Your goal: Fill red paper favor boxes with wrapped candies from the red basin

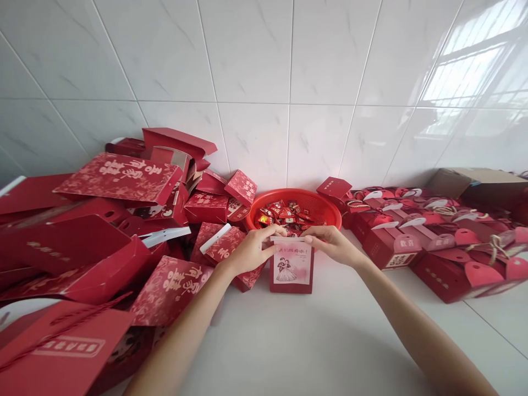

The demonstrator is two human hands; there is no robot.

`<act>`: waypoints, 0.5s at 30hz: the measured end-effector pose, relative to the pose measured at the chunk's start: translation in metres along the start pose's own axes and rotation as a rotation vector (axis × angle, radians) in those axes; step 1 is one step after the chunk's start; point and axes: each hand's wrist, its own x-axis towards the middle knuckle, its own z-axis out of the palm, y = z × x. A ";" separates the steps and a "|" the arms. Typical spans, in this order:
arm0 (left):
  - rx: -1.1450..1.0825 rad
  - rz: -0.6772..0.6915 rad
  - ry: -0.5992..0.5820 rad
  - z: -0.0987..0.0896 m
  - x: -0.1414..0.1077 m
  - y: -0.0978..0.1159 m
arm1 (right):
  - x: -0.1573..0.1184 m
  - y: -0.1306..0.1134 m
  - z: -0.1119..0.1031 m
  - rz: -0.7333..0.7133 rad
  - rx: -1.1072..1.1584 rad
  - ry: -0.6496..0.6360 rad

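Observation:
A small red gift box (291,269) with a pink panel showing a drawn wedding couple stands upright on the white surface in front of me. My left hand (259,247) pinches its top left corner, and my right hand (330,245) pinches the top right corner. Along the top edge between them runs a pale strip or flap. Right behind the box sits a red plastic basket (336,217) holding many wrapped candies (289,212), partly hidden by my hands and the box.
A loose heap of red boxes (119,179) fills the left side. On the right stand rows of closed red boxes (391,242) with handles and twine, and a brown cardboard box (478,179) behind them. A tiled wall (256,55) rises at the back.

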 end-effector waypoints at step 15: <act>-0.021 -0.080 -0.005 -0.004 0.000 -0.003 | -0.007 -0.006 0.007 -0.074 -0.242 0.096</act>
